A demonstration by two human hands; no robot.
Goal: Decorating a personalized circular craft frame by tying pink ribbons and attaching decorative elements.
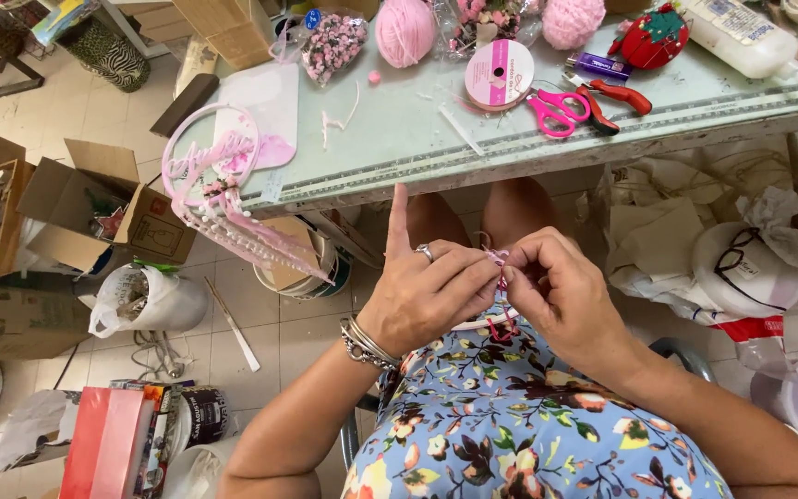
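Observation:
Both hands meet over my lap, below the table edge. My left hand (pixel 427 294), with a ring and bracelets, pinches a small pink ribbon piece (pixel 499 261); its index finger points up. My right hand (pixel 556 285) grips the same pink piece from the right, fingers curled. A red cord (pixel 501 328) hangs beneath the hands. A pink hoop ornament with hanging pink strands (pixel 214 171) lies over the left end of the glass-topped table (pixel 399 148).
On the table sit pink scissors (pixel 551 111), red pliers (pixel 616 95), a ribbon spool (pixel 499 74), pink yarn balls (pixel 405 30), a strawberry pincushion (pixel 655 37) and a glue bottle (pixel 741 37). Cardboard boxes (pixel 94 203), bags and a bucket crowd the floor at left.

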